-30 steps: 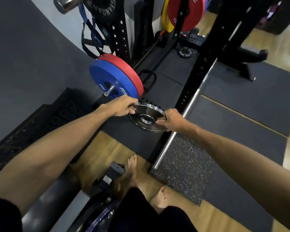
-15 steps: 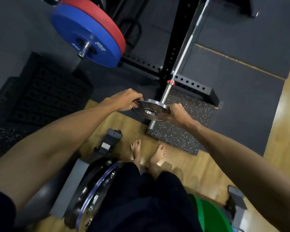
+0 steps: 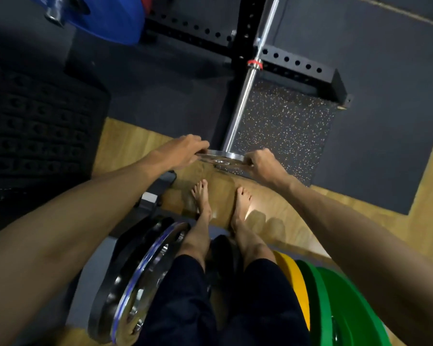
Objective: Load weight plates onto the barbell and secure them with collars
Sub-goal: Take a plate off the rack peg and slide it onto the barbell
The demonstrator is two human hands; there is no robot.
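Green and yellow plates point(image 3: 335, 308) by bare feet, shiny small plate point(image 3: 221, 158) gripped at its edges by left hand point(image 3: 183, 152) and right hand point(image 3: 263, 163), right at the barbell point(image 3: 243, 103) end, blue plate point(image 3: 105, 18) far off.

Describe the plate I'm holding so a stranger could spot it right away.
Follow the chrome barbell sleeve from the black rack toward the bare feet. At its near end, the left hand and right hand grip a small silver plate. Other plates nearby are larger or coloured.
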